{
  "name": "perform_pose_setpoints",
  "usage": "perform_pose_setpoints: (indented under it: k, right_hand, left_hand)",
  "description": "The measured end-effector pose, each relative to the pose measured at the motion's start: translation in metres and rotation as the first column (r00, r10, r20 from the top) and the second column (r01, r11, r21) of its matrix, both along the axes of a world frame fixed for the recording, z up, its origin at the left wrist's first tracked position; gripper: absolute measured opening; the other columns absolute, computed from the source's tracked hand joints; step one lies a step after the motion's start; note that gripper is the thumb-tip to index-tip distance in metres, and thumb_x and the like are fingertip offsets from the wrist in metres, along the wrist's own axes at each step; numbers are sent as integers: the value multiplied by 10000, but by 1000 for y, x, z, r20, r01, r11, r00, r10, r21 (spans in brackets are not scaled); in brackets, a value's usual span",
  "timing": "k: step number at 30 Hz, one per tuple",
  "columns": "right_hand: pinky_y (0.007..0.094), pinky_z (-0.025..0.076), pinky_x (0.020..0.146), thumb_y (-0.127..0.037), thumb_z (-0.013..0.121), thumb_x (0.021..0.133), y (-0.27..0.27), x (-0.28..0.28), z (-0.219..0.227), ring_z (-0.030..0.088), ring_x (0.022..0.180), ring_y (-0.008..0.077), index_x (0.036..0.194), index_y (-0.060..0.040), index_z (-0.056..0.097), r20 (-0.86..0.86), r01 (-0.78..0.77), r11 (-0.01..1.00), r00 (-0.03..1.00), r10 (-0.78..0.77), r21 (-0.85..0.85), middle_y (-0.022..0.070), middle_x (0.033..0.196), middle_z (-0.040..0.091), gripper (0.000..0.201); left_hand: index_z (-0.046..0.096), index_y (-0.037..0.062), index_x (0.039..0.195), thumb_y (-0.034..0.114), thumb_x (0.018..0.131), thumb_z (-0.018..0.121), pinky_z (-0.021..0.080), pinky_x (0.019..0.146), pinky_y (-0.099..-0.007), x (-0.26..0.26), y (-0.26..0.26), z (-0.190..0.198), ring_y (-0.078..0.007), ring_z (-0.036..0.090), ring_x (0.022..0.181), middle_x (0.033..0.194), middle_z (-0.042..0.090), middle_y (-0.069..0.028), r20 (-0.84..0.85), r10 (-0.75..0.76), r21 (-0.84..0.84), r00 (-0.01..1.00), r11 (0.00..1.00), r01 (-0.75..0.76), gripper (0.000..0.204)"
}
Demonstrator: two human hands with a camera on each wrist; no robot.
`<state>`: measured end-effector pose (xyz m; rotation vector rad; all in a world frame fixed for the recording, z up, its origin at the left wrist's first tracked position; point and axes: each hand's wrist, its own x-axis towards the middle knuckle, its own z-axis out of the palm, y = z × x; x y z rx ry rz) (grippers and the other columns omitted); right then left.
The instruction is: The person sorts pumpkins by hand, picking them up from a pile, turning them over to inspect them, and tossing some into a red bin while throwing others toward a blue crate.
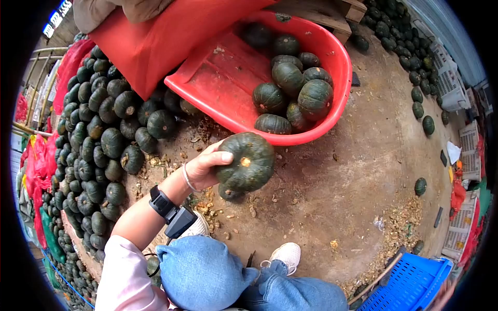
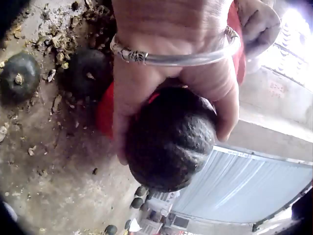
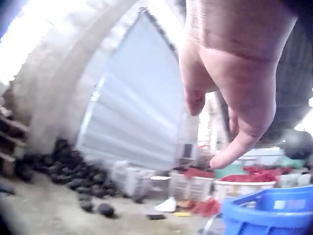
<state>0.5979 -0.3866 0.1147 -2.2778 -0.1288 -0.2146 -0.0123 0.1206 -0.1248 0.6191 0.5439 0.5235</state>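
Note:
My left hand (image 1: 205,168) grips a dark green squash (image 1: 248,161), thumb on its top beside the pale stem scar. In the left wrist view, the fingers and thumb of that hand (image 2: 171,73) spread round both sides of the squash (image 2: 171,142). Just beyond it lies a red scoop-shaped tub (image 1: 218,111) with several squashes (image 1: 288,78) at its rounded end. Away to the right, my right hand (image 3: 239,83) hangs with fingers loosely bent, holding nothing, above and beside a blue crate (image 3: 269,213); the head view shows the crate (image 1: 407,282) at lower right.
A large heap of squashes (image 1: 98,140) fills the left side. More squashes (image 1: 402,36) line the far right wall, near white crates (image 1: 450,78). Another squash (image 1: 231,194) is partly hidden below the held one. Dry debris (image 1: 399,223) litters the floor around my shoes (image 1: 287,256).

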Motion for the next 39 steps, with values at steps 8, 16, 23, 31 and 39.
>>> perform_pose_setpoints:
  k: [8, 16, 23, 31, 39]
  right_hand:
    - [320, 470, 943, -138, 661, 816, 343, -261, -132, 593, 1067, 182, 1260, -11, 556, -371, -970, 244, 221, 902, 15, 85, 1185, 606, 473]
    - [368, 537, 713, -287, 676, 863, 471, -416, -190, 642, 836, 258, 1321, -22, 403, -355, -963, -113, -197, 914, 244, 166, 1023, 593, 595]
    - [233, 490, 506, -202, 612, 933, 447, -399, -221, 614, 595, 123, 1175, -8, 443, -620, -882, 326, 49, 783, 342, 86, 844, 609, 353]
    - [312, 568, 668, -419, 655, 896, 443, -380, -269, 658, 833, 207, 1052, -31, 519, -689, -600, 521, -70, 721, 607, 163, 1003, 635, 439]
    - [498, 550, 831, -602, 511, 889, 447, -378, -293, 594, 1098, 374, 1307, -101, 462, -460, -351, 399, -108, 881, 847, 143, 1251, 561, 655]
  left_hand:
    - [397, 26, 1381, 203, 727, 792, 405, 1054, -392, -6, -5, 3, -220, 513, 1223, 1315, 532, -111, -7, -53, 157, 999, 986, 54, 784]
    - [406, 26, 1369, 233, 745, 776, 412, 1048, -397, -30, -15, -18, -232, 527, 1207, 1310, 535, -121, -10, -27, 99, 1000, 995, 28, 755]
    - [356, 98, 1447, 472, 966, 391, 470, 906, -654, -78, -32, -110, -494, 458, 1229, 1415, 392, -272, 474, 199, -714, 858, 656, 242, 610]
    - [353, 120, 1453, 526, 969, 387, 489, 909, -617, -98, -40, -125, -499, 421, 1261, 1447, 323, -294, 688, 379, -709, 619, 534, 461, 633]
    - [370, 90, 1444, 532, 948, 428, 419, 967, -650, -115, -26, -130, -513, 366, 1298, 1482, 290, -285, 620, 476, -784, 624, 399, 474, 666]
